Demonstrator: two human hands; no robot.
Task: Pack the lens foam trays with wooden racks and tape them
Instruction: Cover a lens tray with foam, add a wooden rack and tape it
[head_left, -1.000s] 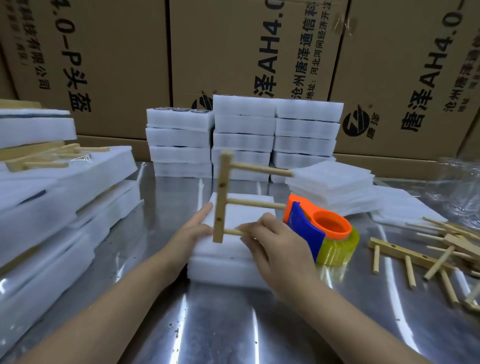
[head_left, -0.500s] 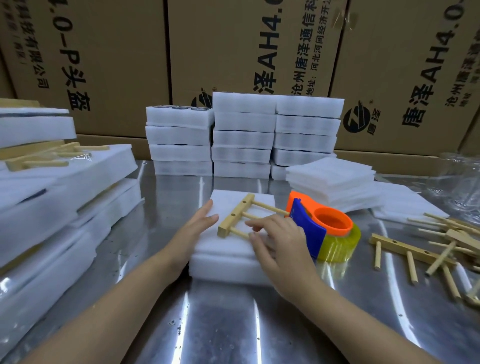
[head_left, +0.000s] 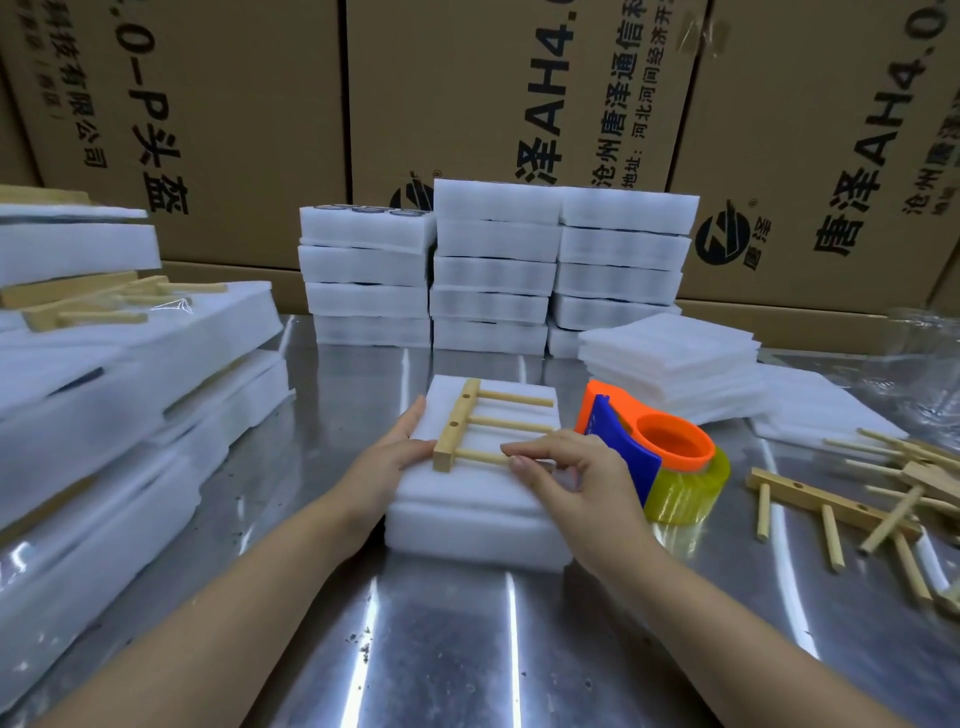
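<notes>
Left of the foam tray stack (head_left: 467, 519), the left hand (head_left: 395, 457) lies against the stack's side, its grip open, with straight fingers touching the foam. On top of the stack the wooden rack (head_left: 460, 423) lies flat (crossbar to the left, three pegs pointing right). The right hand (head_left: 576, 478) reaches over the stack's right edge, its grip pinching the nearest peg. Just right of the stack an orange-and-blue tape dispenser (head_left: 660, 457) stands on the steel tabletop (head_left: 467, 649). Farther right lie loose wooden racks (head_left: 831, 504).

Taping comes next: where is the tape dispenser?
Head view: the tape dispenser sits right of centre, just right of the foam tray stack, behind the right hand pinching the wooden rack.
</notes>
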